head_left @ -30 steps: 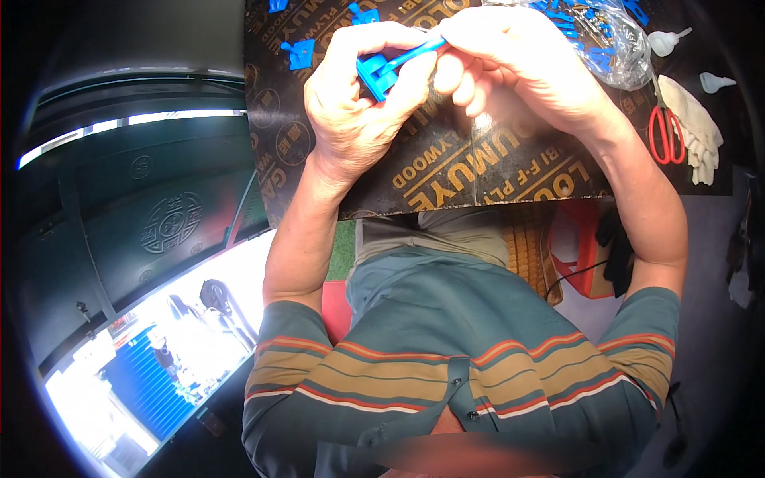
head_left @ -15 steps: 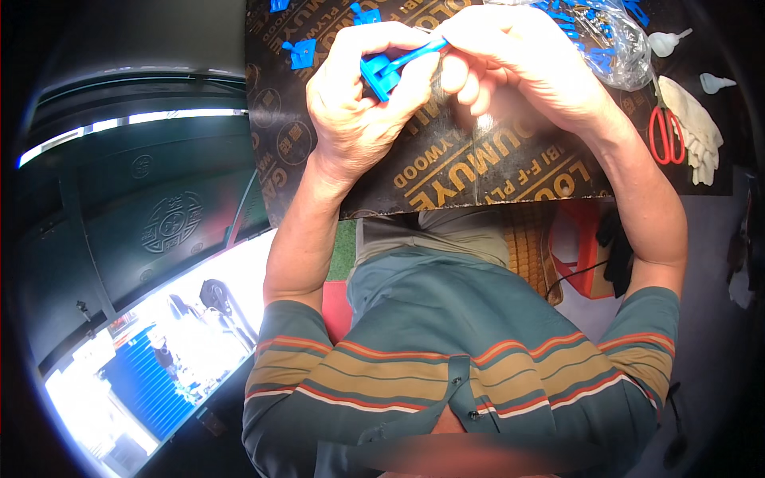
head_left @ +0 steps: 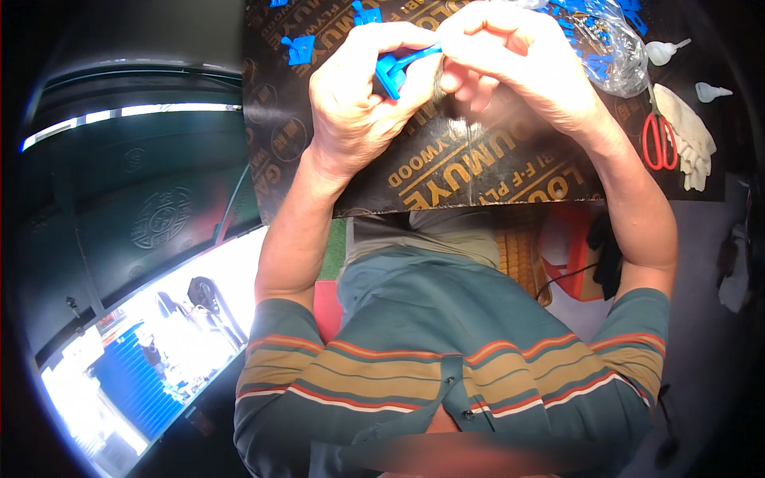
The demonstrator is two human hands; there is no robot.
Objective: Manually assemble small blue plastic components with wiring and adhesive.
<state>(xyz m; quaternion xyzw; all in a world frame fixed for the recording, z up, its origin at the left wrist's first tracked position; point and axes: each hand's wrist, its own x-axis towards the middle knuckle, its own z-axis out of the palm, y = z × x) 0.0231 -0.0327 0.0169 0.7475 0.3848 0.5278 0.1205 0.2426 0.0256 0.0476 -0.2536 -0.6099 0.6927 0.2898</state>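
Note:
My left hand (head_left: pixel 347 92) is closed around a small blue plastic part (head_left: pixel 389 78), which has a wedge-shaped body and a thin arm pointing right. At the tip of that arm, the thumb and forefinger of my right hand (head_left: pixel 518 68) are pinched together. Whatever lies between those right fingertips is hidden or too small to name. The other right fingers curl loosely below. Similar blue parts lie beyond my left hand, one (head_left: pixel 299 49) at the left and another (head_left: pixel 366 13) near the top edge.
The dark printed plywood table (head_left: pixel 446 171) lies under both hands. To the right are a clear plastic bag (head_left: pixel 621 64) with blue parts, two white nozzle-like pieces (head_left: pixel 665 52), red-handled scissors (head_left: pixel 660 143) and a pale glove (head_left: pixel 687 135). A red stool-like object (head_left: pixel 566 247) stands below the table edge.
The whole view has shifted slightly. Both hands stay at the blue part, which sits a little differently in my left fingers. The right fingers have shifted slightly at the arm's tip.

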